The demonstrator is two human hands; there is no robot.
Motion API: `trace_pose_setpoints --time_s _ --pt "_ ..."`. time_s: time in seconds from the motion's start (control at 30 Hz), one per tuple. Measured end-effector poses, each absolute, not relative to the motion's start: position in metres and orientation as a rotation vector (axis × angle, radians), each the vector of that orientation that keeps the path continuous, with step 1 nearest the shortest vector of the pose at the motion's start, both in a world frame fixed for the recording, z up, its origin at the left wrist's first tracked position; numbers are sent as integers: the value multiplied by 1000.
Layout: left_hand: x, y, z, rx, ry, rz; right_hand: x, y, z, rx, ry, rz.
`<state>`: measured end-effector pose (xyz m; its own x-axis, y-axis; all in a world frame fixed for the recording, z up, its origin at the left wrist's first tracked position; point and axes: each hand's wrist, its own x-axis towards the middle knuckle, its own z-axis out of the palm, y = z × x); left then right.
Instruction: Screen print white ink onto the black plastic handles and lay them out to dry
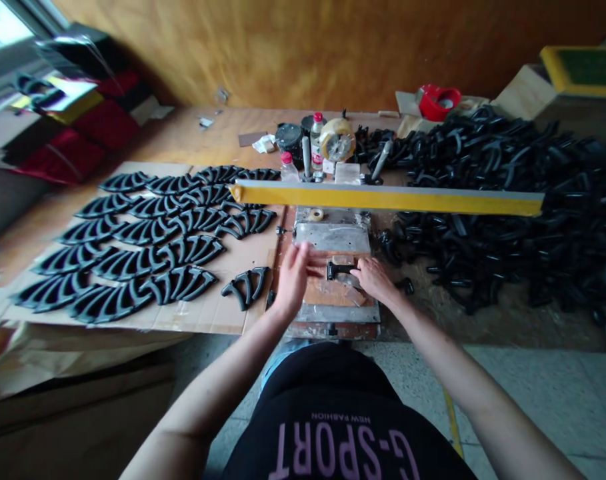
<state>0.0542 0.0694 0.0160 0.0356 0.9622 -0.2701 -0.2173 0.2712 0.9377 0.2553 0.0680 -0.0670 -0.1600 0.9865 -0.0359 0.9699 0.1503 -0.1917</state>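
Observation:
Over the wooden work plate of a small metal jig, my right hand pinches one end of a black plastic part. The part lies level and points left. My left hand is just left of it, fingers loosely stretched, with a gap between them and the part. A metal plate of the jig is behind both hands, with a small tape ring on it. Left of my left hand, a few curved black parts lie on cardboard.
Rows of black parts cover the cardboard at left. A large heap of black parts fills the right side. A yellow-edged bar crosses above the jig. Bottles, a tape roll and a red tape dispenser stand behind.

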Motion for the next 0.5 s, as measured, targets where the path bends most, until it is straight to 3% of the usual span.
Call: trace_pose_setpoints --time_s 0.1,0.23,0.37,0.5 --pt "72 21 -29 607 1076 669 223 46 -58 -1915 -2241 343" --pt "43 2 -64 446 1175 799 223 30 -47 -1479 -2316 572" --pt "-55 14 -86 592 1643 941 308 40 -67 -1756 -2232 458" --pt "-138 21 -112 786 2101 609 387 44 -108 -1925 -2418 570"
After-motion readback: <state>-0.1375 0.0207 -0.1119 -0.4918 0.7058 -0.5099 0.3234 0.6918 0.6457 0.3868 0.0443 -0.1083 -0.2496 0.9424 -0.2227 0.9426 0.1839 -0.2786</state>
